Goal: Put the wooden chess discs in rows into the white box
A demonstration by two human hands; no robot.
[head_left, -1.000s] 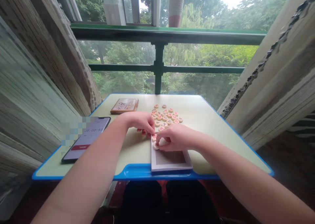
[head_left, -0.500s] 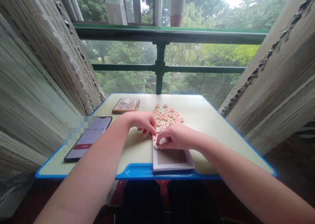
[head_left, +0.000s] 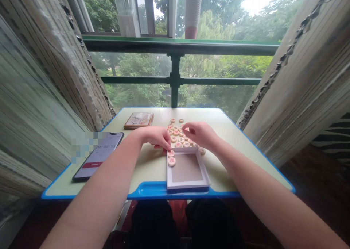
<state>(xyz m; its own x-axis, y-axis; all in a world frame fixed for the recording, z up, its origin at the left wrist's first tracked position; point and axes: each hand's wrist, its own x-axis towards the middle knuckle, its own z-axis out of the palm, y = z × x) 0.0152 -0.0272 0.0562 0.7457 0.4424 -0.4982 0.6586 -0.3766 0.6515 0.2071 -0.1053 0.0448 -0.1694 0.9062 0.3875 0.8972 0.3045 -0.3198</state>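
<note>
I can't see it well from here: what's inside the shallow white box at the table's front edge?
In the white box, two round xiangqi pieces lie along the left wall; the rest shows bare grey-beige base. The left hand hides the far left corner.

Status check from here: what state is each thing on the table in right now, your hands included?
Left hand: fingers curled down at the tray's far left corner.
Right hand: raised over the pieces, fingers curled, grip unclear.
White tray: flat, open-topped, grey base bare.
Two xiangqi pieces: flat, face up, at the tray's left edge.
Other xiangqi pieces: loose cluster, flat on the table.
Phone: flat, screen lit, timer showing about 00:00:55.
Printed box: flat, shut.
</note>
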